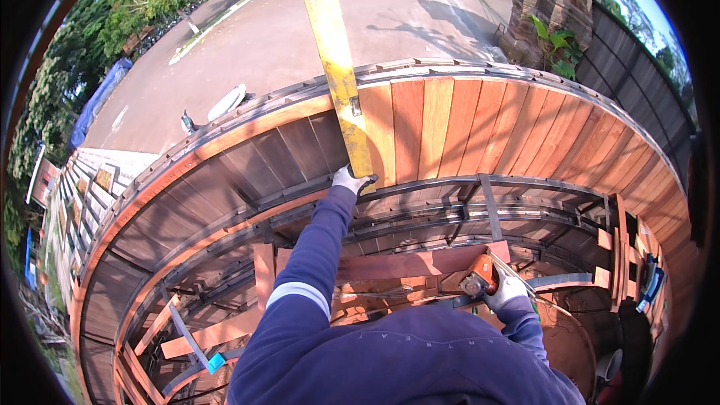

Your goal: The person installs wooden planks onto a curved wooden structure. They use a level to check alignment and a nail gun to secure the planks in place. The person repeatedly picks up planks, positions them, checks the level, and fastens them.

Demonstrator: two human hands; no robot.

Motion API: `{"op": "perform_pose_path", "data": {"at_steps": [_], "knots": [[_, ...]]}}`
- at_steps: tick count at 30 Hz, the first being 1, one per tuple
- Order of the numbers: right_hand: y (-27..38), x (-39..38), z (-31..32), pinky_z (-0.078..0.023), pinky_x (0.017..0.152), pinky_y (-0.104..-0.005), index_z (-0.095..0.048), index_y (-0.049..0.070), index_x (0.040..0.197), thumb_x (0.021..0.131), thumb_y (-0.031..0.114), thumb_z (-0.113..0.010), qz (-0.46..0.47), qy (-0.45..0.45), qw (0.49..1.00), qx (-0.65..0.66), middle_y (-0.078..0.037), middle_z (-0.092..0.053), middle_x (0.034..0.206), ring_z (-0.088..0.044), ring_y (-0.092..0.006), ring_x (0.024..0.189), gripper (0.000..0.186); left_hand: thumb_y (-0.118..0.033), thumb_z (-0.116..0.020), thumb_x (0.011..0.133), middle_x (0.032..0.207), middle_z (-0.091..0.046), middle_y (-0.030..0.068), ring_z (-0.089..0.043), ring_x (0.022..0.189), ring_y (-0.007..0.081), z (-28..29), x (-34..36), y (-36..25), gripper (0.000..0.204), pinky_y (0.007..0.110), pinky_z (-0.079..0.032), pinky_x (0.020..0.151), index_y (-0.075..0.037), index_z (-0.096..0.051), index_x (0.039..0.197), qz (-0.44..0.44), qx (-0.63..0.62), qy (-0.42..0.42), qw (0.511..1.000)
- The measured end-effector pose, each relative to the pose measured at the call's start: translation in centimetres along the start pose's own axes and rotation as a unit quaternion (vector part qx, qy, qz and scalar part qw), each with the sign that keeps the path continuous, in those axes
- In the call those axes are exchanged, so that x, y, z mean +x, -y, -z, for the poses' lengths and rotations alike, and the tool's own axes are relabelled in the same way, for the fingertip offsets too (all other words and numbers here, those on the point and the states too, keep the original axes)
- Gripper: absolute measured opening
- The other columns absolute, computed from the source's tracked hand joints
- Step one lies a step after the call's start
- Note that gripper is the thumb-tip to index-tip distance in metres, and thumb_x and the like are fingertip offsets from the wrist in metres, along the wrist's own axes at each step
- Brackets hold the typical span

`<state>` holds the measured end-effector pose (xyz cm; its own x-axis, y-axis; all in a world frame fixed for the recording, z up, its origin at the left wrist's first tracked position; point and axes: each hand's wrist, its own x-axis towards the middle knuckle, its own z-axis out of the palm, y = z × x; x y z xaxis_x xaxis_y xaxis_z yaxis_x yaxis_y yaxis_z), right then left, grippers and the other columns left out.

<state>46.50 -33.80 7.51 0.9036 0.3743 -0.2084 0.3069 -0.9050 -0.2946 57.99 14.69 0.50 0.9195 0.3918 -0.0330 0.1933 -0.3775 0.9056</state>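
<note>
My left hand (352,179), in a pale glove with dark fingertips, grips the lower end of a long yellow spirit level (339,67). The level lies across reddish wooden boards (439,131) and juts past the curved outer edge. To its left the boards look dark and weathered, while those to its right are fresh. My right hand (508,290), also gloved, is wrapped round an orange power tool (481,276) with a grey metal front; its exact kind is unclear. That tool is at the right end of a reddish plank (420,262).
Curved dark metal rails (487,206) run in tiers below the boards. Loose timber pieces (214,334) lie at lower left, beside a metal bar with a turquoise end (216,363). A blue-handled tool (651,289) hangs at right. Beyond the edge is a paved yard (420,22).
</note>
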Motion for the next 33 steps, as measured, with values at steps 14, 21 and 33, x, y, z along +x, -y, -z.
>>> {"op": "perform_pose_path", "data": {"at_steps": [14,21,33], "knots": [[7.0,4.3,6.9,-0.053,0.072,-0.0416,-0.048,-0.002,0.132,0.067,0.025,-0.076,0.234,-0.127,0.964,-0.014,-0.018,-0.067,0.086,-0.067,-0.0347,0.079,0.076,-0.01,-0.079,0.076,0.101,-0.073,0.0109,-0.07,0.09,0.0199,0.4,0.2,-1.0,0.038,0.031,-0.054,0.081,0.0,-0.067,0.11,-0.005,0.063,0.0,0.998],[11.9,11.2,5.7,-0.053,0.067,-0.0421,-0.051,-0.004,0.127,0.078,0.028,-0.067,0.325,-0.091,0.941,-0.028,-0.018,-0.068,0.079,-0.067,-0.0336,0.072,0.061,-0.026,-0.084,0.072,0.103,-0.073,0.0103,-0.07,0.095,0.0208,0.2,1.1,1.9,0.047,0.032,-0.053,0.084,-0.005,-0.068,0.111,-0.007,0.01,0.018,1.0],[13.7,18.6,-2.0,-0.053,0.074,-0.0436,-0.05,-0.001,0.129,0.085,0.033,-0.058,0.325,-0.052,0.943,-0.046,-0.021,-0.069,0.085,-0.068,-0.0351,0.078,0.056,-0.01,-0.079,0.075,0.101,-0.073,0.0102,-0.07,0.092,0.0188,0.4,-0.2,-0.9,0.037,0.031,-0.054,0.082,-0.001,-0.067,0.109,-0.015,0.043,0.006,0.999]]}}
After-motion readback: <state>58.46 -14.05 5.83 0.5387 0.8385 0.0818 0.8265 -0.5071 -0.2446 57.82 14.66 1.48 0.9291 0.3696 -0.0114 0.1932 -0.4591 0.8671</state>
